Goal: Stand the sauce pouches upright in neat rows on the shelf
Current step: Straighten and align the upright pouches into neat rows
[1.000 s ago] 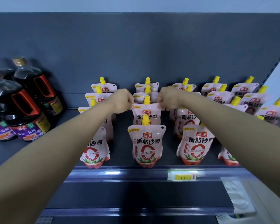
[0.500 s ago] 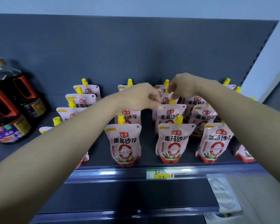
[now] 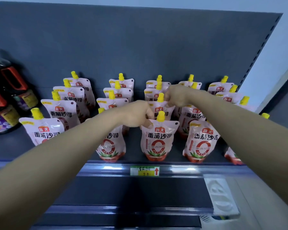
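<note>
Pink sauce pouches with yellow caps stand upright in several columns on the dark grey shelf (image 3: 134,147). My left hand (image 3: 136,114) and my right hand (image 3: 176,97) meet over the third column from the left. Each pinches a top corner of the second pouch (image 3: 159,110) in that column, left hand on its left corner, right hand on its right. My left thumb also touches the top left corner of the front pouch (image 3: 158,140). My forearms hide parts of the front pouches in the first, second and far right columns.
Dark sauce bottles with red handles (image 3: 5,100) stand at the left end of the shelf. A price tag (image 3: 145,170) sits on the front rail. The grey back panel (image 3: 140,47) rises behind the pouches. A white package (image 3: 221,196) lies lower right.
Both hands left the second pouch of the middle column and moved one column to the right, closing on a pouch there. The view turned right, so the bottles slid toward the left edge.
</note>
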`<state>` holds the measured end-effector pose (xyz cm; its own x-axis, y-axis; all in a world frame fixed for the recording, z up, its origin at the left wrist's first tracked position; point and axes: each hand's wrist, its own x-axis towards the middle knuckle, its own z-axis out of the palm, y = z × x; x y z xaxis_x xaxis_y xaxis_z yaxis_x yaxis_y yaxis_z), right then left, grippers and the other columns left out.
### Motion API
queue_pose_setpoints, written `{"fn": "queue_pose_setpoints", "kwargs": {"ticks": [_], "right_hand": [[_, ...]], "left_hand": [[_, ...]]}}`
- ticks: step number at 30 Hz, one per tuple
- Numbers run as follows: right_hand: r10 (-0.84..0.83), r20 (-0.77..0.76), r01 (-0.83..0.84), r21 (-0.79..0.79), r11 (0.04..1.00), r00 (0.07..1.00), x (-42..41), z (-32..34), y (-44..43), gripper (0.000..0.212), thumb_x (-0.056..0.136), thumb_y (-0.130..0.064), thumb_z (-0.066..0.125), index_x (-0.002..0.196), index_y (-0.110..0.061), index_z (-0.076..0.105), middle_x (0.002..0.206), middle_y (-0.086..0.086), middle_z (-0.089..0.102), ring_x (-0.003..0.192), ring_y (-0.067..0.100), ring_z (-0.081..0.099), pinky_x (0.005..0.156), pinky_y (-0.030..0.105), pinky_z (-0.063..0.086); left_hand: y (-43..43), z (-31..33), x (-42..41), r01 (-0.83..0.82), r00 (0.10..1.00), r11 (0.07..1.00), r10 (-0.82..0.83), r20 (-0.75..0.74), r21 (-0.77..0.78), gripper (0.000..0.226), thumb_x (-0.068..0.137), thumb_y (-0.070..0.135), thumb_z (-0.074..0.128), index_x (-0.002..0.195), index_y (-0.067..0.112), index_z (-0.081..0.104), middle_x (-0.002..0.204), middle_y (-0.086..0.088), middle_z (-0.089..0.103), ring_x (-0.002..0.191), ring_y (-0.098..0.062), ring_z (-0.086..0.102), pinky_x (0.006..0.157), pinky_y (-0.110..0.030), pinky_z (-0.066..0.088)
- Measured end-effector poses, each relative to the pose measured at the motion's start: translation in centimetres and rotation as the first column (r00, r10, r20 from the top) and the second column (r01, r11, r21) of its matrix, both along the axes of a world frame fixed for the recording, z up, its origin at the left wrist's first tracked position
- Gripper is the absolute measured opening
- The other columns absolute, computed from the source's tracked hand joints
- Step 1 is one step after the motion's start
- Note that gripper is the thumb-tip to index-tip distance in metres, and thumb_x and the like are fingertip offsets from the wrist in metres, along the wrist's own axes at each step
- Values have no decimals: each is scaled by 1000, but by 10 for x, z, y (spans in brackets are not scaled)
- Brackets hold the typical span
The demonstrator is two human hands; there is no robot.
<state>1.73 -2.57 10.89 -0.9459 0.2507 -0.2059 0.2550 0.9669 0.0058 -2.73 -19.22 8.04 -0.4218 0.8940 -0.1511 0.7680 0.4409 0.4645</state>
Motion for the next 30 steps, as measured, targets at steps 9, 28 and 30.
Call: {"fn": "queue_pose_setpoints", "kwargs": {"ticks": [9,28,30], "right_hand": [[58,4,-59,36,998,998,-5,3,-1,23,94,-12,54,114,-5,64,93,4,46,90,16,39,53,20,29],[-121,-178,110,-69,992,977,-27,18,40,34,90,-6,54,122,-7,65,125,11,65,117,30,58,99,36,49],[-94,-148,88,-46,995,984,-35,13,48,36,91,-11,57,126,-7,61,128,11,62,118,30,57,99,34,48]], "left_hand": [[-5,1,-2,15,998,998,-12,59,-54,19,84,18,66,66,12,65,60,4,49,61,-13,47,62,-25,40],[30,28,-73,-198,969,971,215,-121,133,23,87,5,58,110,5,62,92,0,57,85,-16,53,56,-15,39],[38,26,-79,-217,959,968,236,-155,130,30,86,6,60,116,4,60,103,-6,58,95,-22,55,67,-22,40]]}}
